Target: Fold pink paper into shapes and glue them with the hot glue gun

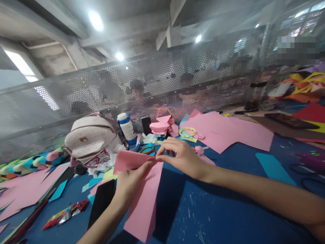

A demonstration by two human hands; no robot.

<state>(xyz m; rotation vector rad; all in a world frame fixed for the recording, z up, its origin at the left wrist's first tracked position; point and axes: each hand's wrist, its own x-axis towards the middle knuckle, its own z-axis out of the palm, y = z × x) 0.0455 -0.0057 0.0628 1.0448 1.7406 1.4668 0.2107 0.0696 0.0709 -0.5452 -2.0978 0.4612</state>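
A long strip of pink paper [146, 206] is held up above the blue table, its upper end bent over toward the left. My left hand [133, 179] grips that upper end, thumb on top and the other fingers hidden behind the paper. At the paper's top right corner, my right hand [177, 154] pinches the edge between thumb and fingertips. The strip's lower part hangs toward me with a lengthwise crease. Beneath my left wrist lies a black phone [103, 200]. Scissors [147, 149] lie just behind the paper, partly covered.
A white backpack [92, 135] and a blue-and-white bottle [127, 128] stand along the perforated metal screen [157, 81]. Large pink sheets [210, 128] lie at the back right, a blue paper piece [275, 167] nearer. A red snack wrapper [64, 214] is at front left. People sit beyond the screen.
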